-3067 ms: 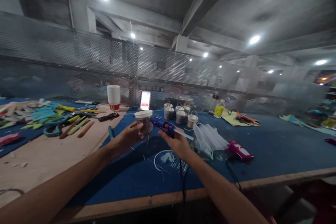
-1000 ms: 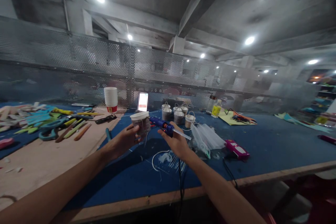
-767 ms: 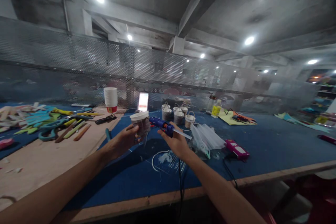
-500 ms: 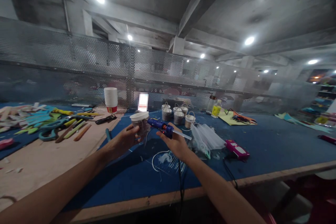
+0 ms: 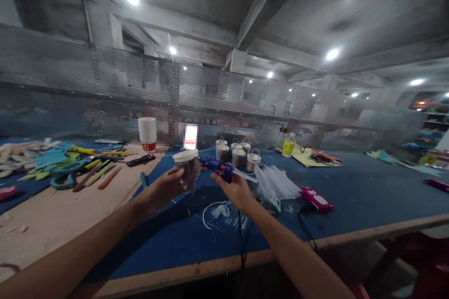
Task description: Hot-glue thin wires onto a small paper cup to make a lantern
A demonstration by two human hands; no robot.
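My left hand [image 5: 170, 183] is closed around a paper cup [image 5: 188, 164] with a white rim and a greyish wrapped side, held up over the blue table [image 5: 157, 243]. Loose strands hang from the cup's side. In my right hand [image 5: 238, 189] is a blue hot glue gun [image 5: 214, 165], its nozzle pointing left, close to the cup's right side. A clear glue stick [image 5: 245, 176] sticks out of the gun's back, and a black cord runs down from it. I cannot tell whether the nozzle touches the cup.
Several small handled cups [image 5: 238, 154] stand behind the gun. Glue sticks [image 5: 235, 217] and a plastic bag [image 5: 277, 182] lie nearer, beside a magenta device [image 5: 316, 199]. At left are stacked paper cups [image 5: 147, 133], scissors [image 5: 65, 180] and markers. A yellow bottle [image 5: 289, 145] stands at back right.
The glue gun has shifted slightly right, and its nozzle is a little farther from the cup's rim. My left hand and the cup have barely moved.
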